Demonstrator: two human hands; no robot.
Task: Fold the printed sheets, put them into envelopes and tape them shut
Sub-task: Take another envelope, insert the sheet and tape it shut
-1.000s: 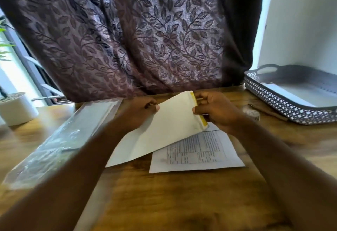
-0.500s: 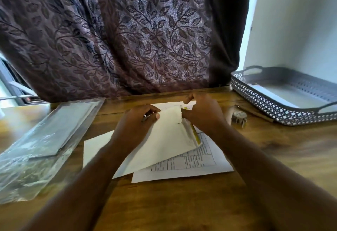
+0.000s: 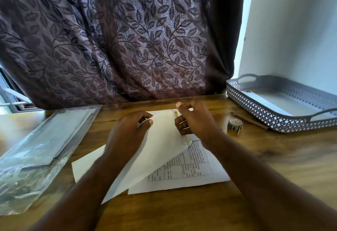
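Head view: my L hand (image 3: 127,135) pinches the envelope (image 3: 160,150) top edge. R hand (image 3: 197,121) curls fingers on its open edge. Printed sheet (image 3: 193,172) lies under it. Bare table (image 3: 182,212) btw my arms.

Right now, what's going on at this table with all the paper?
A person is working on a white envelope over a wooden table. The left hand pinches its upper edge, and the right hand curls its fingers at the end with the yellow strip. A printed sheet lies flat underneath, not yet folded. A tape roll sits to the right, untouched.
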